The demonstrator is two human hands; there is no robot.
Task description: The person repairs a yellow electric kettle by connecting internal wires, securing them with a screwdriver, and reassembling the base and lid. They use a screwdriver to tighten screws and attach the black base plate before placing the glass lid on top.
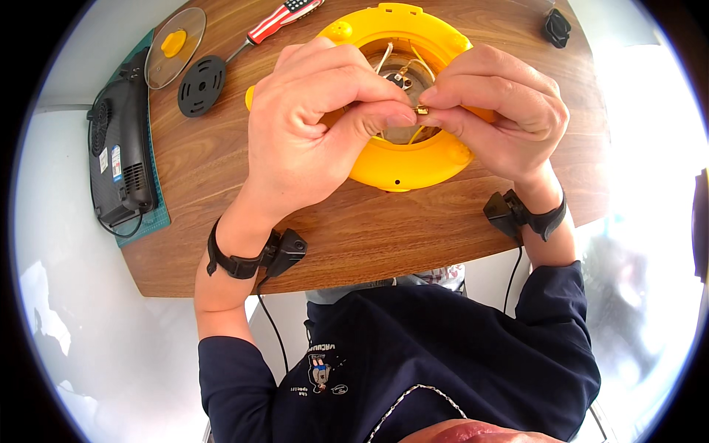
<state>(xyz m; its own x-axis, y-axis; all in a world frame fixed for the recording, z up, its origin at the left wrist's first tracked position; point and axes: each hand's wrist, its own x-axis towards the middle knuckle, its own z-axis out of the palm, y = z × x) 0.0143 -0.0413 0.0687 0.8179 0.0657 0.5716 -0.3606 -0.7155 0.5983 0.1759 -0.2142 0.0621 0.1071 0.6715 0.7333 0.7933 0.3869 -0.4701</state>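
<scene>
A yellow plastic ring-shaped housing (399, 166) lies on the wooden table, with white and yellow wires (388, 55) and a metal part inside its opening. Over it, my right hand (502, 111) pinches a small brass-coloured fitting (422, 110) between thumb and forefinger. My left hand (310, 125) is closed in a pinch just left of that fitting; what lies between its fingertips is hidden. Both hands cover parts of the ring. Each of my wrists wears a black strapped device with a trailing cable.
On the wooden table (369, 229), a screwdriver (266, 26), a black slotted disc (201, 87) and a glass lid (176, 63) with a yellow knob lie at the back left. A black appliance (118, 148) rests on a green mat at left. A small black object (557, 28) sits back right.
</scene>
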